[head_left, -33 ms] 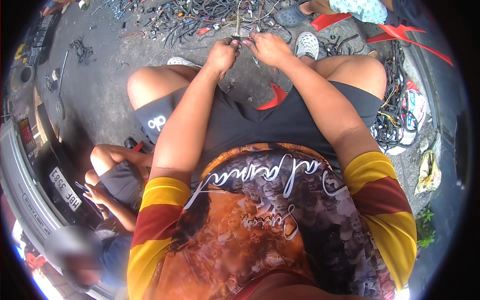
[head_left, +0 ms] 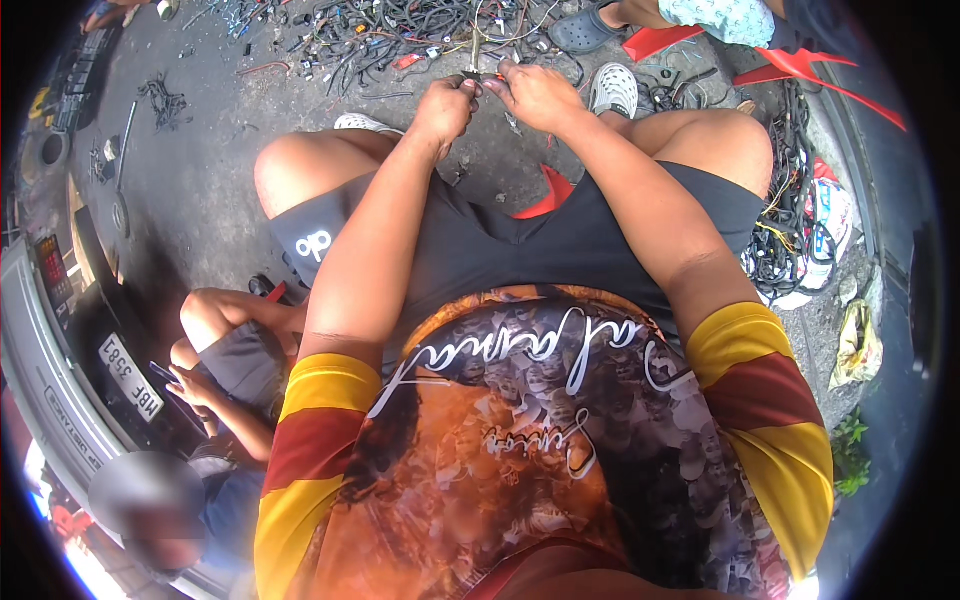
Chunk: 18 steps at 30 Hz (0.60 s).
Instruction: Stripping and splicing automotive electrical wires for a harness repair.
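Observation:
My left hand (head_left: 443, 115) and my right hand (head_left: 540, 98) meet in front of my knees, fingers closed. Between the fingertips is a small dark piece (head_left: 480, 77), mostly hidden, of a kind I cannot make out. A pale, cable-like length (head_left: 476, 45) runs from it away from me. The left fingers pinch the dark piece from one side. On the other side, the right thumb and forefinger close in, with a small bit of orange beside them. Just beyond my hands lies a tangled heap of wires and connectors (head_left: 400, 40) on the ground.
Red pointed strips (head_left: 545, 195) lie between my legs and at the far right. More black wire bundles (head_left: 785, 255) rest on a bag to my right. Another person (head_left: 225, 400) sits at left beside a vehicle (head_left: 60, 380). A grey clog (head_left: 580, 32) on someone's foot is beyond.

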Tool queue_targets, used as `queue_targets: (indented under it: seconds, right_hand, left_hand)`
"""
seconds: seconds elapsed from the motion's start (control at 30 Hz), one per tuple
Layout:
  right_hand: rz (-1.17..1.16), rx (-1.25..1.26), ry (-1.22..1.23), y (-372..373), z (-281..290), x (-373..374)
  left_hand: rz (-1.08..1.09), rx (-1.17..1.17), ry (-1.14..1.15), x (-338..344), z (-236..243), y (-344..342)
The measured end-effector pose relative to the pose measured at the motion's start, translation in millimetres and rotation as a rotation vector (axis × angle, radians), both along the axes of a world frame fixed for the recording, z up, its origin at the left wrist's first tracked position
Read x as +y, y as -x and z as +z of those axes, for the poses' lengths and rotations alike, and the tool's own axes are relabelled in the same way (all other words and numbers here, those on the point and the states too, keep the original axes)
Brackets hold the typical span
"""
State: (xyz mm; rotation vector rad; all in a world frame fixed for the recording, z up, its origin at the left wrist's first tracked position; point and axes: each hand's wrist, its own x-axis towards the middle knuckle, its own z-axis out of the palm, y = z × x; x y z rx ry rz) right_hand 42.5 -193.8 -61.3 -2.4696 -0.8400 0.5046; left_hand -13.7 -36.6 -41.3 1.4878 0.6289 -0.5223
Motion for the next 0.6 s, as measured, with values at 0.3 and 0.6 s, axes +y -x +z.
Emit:
queue_targets:
  seconds: [0.3, 0.6]
  right_hand:
    - [0.053, 0.019, -0.024, -5.0, -7.3, -2.8]
    - [0.046, 0.025, -0.054, -5.8, -11.5, -4.5]
  left_hand:
    - [0.021, 0.074, 0.023, 5.4, -0.3, 2.1]
    - [0.026, 0.066, 0.085, 2.1, 3.0, 0.8]
